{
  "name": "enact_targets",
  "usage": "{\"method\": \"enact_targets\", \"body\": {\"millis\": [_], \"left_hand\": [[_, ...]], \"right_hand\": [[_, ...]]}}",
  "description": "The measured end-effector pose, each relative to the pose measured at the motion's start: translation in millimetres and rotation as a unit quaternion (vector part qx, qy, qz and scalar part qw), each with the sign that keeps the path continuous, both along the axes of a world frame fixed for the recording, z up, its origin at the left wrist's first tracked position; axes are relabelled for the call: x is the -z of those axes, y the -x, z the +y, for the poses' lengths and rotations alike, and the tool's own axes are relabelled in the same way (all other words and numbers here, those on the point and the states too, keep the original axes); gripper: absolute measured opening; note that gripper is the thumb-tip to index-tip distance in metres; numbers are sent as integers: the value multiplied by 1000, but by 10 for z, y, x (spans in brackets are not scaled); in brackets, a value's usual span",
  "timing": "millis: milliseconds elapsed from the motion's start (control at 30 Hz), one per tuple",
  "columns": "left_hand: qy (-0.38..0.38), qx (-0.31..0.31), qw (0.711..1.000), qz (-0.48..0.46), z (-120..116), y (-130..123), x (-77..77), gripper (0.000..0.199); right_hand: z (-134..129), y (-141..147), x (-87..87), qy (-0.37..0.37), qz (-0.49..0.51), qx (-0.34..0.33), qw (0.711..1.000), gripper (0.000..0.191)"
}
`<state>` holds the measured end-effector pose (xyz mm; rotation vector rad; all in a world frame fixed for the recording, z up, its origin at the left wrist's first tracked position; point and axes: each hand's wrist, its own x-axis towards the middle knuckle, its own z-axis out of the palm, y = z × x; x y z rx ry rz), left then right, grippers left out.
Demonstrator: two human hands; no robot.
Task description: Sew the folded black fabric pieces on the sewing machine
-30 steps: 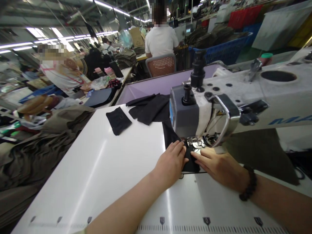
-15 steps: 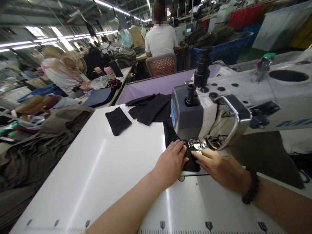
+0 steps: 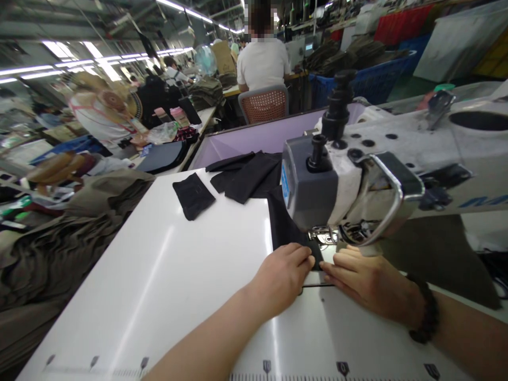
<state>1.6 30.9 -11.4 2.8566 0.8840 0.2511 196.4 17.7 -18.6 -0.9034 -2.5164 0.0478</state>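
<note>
Black cloth (image 3: 286,225) runs under the head of a sewing machine (image 3: 311,177), near its presser foot (image 3: 323,237). My left hand (image 3: 286,272) presses on the near end of that cloth, fingers bent and drawn together at its edge. Just right of it, my right hand (image 3: 363,275), with a dark bracelet at the wrist, touches the cloth's right edge with its fingertips; its fingers lie close together. A separate black piece (image 3: 193,196) lies flat on the white table (image 3: 159,275). More black pieces (image 3: 248,177) are heaped at the table's far edge.
Piled brown-grey fabric (image 3: 51,254) borders the table on the left. Olive cloth (image 3: 440,254) hangs right of the machine. Beyond a lilac bin (image 3: 246,137), a person in a white shirt (image 3: 262,64) sits on a chair. A blue crate (image 3: 357,82) stands at the back right.
The near end of the black cloth has moved up toward the presser foot. My left hand has slid slightly nearer to me, its fingers more bent; my right hand has shifted right.
</note>
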Motion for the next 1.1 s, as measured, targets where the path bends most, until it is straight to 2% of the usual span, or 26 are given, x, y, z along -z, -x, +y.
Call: {"method": "enact_targets", "body": {"millis": [367, 567, 733, 833, 1000, 1100], "left_hand": [[-6, -30, 999, -22, 174, -16, 53, 21], [-23, -27, 999, -33, 192, -15, 59, 19], [-41, -40, 996, -64, 198, -22, 80, 19], [-52, -39, 997, -50, 205, -31, 69, 20], [-113, -19, 993, -25, 225, -63, 70, 21], [-133, -45, 989, -49, 231, -92, 99, 20]], "right_hand": [[78, 16, 95, 3, -37, 85, 996, 26], [80, 12, 77, 2, -28, 78, 997, 23], [61, -9, 56, 33, -14, 57, 998, 29], [61, -18, 55, 38, -3, 52, 998, 32], [62, -17, 40, 26, 4, 44, 999, 32], [52, -16, 23, 19, 5, 46, 999, 30]]}}
